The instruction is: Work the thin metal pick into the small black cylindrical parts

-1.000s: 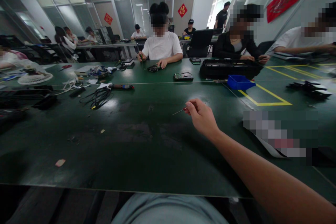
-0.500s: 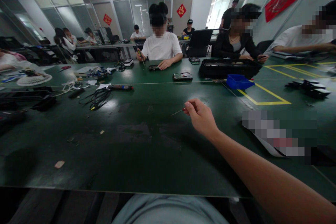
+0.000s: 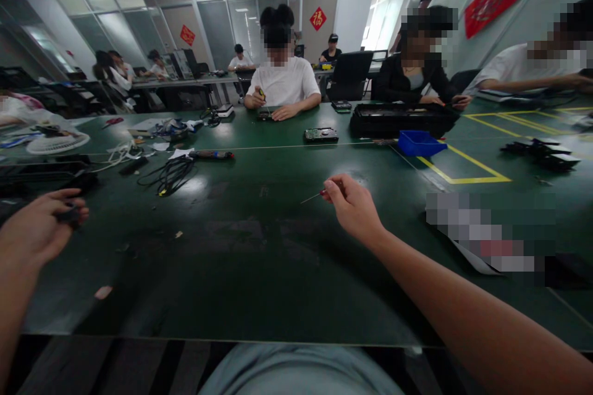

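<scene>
The left hand point(image 3: 34, 228) pinched a small dark object point(image 3: 69, 216) above the green bench point(image 3: 241, 271). Farther out, the right hand point(image 3: 354, 207) gripped a thin screwdriver point(image 3: 312, 197), tip pointing left. Beyond lay black cables point(image 3: 169, 174).

Right hand point(image 3: 354, 207) outstretched, fingers pinched; left hand point(image 3: 37, 228) loosely curled.
</scene>
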The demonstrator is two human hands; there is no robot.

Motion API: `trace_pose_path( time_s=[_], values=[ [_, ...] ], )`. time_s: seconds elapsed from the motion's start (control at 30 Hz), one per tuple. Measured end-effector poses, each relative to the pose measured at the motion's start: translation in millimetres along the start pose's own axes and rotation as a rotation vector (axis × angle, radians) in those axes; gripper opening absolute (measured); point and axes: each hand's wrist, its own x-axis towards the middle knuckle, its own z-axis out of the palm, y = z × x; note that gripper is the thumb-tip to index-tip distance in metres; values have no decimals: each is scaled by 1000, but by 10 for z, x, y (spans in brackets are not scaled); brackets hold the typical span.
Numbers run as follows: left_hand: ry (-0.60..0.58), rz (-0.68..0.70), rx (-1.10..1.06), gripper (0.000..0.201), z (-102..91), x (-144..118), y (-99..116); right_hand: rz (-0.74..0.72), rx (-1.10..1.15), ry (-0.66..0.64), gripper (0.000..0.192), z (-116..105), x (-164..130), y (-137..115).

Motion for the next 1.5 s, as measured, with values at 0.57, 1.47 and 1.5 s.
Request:
trace_pose_path(
  time_s=[0.57, 1.47, 1.5],
  values=[
    [-840, 207, -126, 31, 2249, -1103, 369, -6, 11, 0, 24, -36, -21, -46],
    [-784, 759, 315, 34, 2799, -1320, -168, 17, 71, -8, 20, 8, -72, -75],
    [-777, 755, 292, 34, 2794, -1317, -160, -3, 107, 3, 19, 7, -80, -73]
  ],
)
